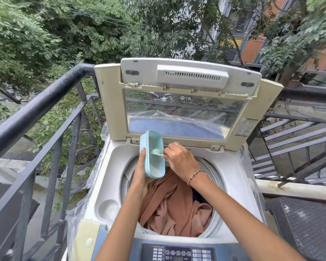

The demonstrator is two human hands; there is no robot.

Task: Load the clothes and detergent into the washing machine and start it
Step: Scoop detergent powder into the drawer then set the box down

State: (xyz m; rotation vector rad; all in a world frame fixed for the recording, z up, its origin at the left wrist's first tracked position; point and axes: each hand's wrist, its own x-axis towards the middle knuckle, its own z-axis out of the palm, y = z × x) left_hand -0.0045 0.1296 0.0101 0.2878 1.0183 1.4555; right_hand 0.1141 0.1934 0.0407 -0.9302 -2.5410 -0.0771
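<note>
A top-loading washing machine (pixel 113 166) stands in front of me with its lid (pixel 184 102) raised upright. Peach and rust clothes (pixel 175 206) fill the drum. My left hand (pixel 140 172) grips a light blue detergent box (pixel 152 153), tilted on its side above the drum's far-left rim, with white powder lying in its lower end. My right hand (pixel 179 159) pinches the handle of a small pale scoop (pixel 156 152) that reaches into the box. The control panel (pixel 179 253) lies at the near edge.
A dark metal railing (pixel 40 108) runs along the left and behind the machine. A metal staircase (pixel 294 140) drops away at the right, with a patterned tread plate (pixel 307 225) near my right arm. Clear plastic wrap (pixel 87 189) covers the machine's sides. Trees and buildings lie beyond.
</note>
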